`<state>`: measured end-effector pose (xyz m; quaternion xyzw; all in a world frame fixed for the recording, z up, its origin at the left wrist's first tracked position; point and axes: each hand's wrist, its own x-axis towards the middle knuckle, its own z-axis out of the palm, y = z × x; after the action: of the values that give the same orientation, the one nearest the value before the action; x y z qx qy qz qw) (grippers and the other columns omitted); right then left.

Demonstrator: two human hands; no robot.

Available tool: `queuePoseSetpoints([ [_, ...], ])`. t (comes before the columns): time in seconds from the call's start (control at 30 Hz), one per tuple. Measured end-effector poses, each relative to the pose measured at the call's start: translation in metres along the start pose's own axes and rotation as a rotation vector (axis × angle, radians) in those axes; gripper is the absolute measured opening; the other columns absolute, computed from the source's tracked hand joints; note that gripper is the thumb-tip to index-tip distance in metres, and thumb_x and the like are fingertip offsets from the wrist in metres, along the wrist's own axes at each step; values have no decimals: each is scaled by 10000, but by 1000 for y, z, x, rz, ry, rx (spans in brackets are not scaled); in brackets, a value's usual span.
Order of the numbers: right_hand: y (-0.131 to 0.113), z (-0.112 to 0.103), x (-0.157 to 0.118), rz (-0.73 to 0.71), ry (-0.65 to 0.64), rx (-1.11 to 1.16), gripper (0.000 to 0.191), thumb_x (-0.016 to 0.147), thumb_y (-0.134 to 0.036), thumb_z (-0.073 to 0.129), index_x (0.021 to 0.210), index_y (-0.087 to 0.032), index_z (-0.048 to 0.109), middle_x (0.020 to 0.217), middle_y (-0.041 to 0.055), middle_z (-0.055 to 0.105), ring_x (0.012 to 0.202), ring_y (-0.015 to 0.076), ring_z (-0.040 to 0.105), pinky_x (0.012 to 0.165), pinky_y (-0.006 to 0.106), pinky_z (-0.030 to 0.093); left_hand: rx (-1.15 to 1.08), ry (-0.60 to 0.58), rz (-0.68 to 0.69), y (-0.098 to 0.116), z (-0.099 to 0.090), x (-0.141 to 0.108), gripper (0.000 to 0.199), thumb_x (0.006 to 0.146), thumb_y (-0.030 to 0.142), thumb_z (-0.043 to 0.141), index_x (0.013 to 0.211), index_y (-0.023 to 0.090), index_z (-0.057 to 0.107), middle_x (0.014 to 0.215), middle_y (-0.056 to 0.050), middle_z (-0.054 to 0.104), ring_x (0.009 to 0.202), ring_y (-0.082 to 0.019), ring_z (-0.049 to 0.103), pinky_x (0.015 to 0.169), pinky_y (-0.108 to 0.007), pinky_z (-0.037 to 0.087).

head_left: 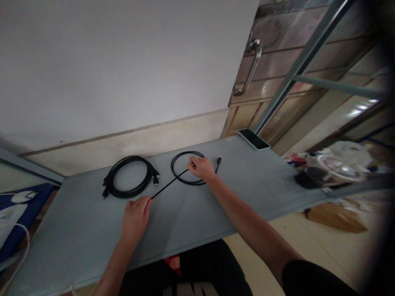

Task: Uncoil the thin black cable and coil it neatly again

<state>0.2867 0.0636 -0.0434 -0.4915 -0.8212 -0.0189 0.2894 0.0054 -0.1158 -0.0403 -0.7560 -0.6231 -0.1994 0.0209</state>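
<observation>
We see a grey table [247,193] set against a plain white wall [123,61] with a beige skirting band [138,139] along its base. Right of the table stands a wooden door [277,74] with a metal handle [249,68], crossed by a slanting metal frame [296,70]. Beyond the table's right end lies what may be household clutter [333,168] on a pale tiled floor [324,242].

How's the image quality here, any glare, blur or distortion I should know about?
Head view: soft, even light with faint shadows on the table; the right edge darkens to a vignette; straight lines bow from the wide lens. Glare shows on the door and the phone. The clutter at right is blurred. Both hands, left hand and right hand, and the thin cable read sharp.
</observation>
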Motion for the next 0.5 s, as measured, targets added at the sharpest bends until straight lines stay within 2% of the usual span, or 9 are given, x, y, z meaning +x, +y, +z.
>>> queuePoseSetpoints([
  [0.23, 34, -5, 4, 118, 137, -66, 225, 843, -228, 449, 821, -158, 662, 608, 46, 635, 567, 151, 547, 578, 249, 319, 11, 54, -41, -20, -2, -41, 231, 985, 312, 444, 1032, 213, 647, 1004, -78, 743, 861, -247, 687, 782, -399, 446],
  [0.37, 40, -4, 4, 200, 153, -82, 236, 841, -231, 444, 837, -157, 668, 619, 55, 641, 581, 158, 556, 577, 252, 315, 24, 55, -61, -19, -5, -46, 227, 975, 327, 460, 1022, 228, 660, 958, -74, 744, 844, -250, 692, 767, -401, 444],
  [0.5, 39, -4, 3, 170, 135, -43, 229, 836, -222, 456, 851, -156, 674, 681, 65, 671, 630, 164, 583, 610, 254, 345, 71, 83, -105, -23, -6, -44, 227, 963, 340, 473, 1001, 225, 666, 954, -75, 747, 827, -255, 690, 757, -405, 444],
])
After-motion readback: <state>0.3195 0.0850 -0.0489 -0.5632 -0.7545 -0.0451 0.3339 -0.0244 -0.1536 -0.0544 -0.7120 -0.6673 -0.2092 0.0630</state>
